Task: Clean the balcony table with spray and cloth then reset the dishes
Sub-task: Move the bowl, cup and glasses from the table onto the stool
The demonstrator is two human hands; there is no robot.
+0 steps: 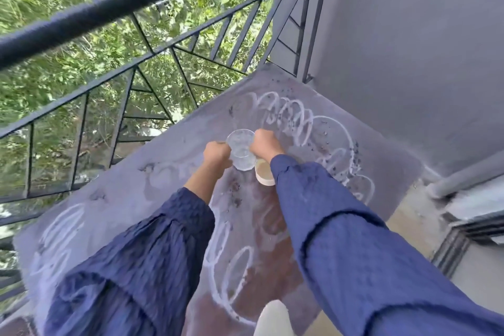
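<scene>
A clear glass cup [241, 150] sits between my two hands over the middle of the grey balcony table [163, 191]. My left hand [218, 154] is closed on the cup's left rim. My right hand [266, 144] is closed against its right side. A small white cup [265, 177] with a beige inside stands just beneath my right wrist, touching the glass cup. White swirl marks and dark specks cover the tabletop. Both forearms are in blue sleeves.
A black metal railing [152, 63] runs along the table's far and left sides, with green foliage beyond it. A grey wall [409, 63] rises on the right. A white object [272, 316] stands at the table's near edge. A door frame [463, 226] is at the lower right.
</scene>
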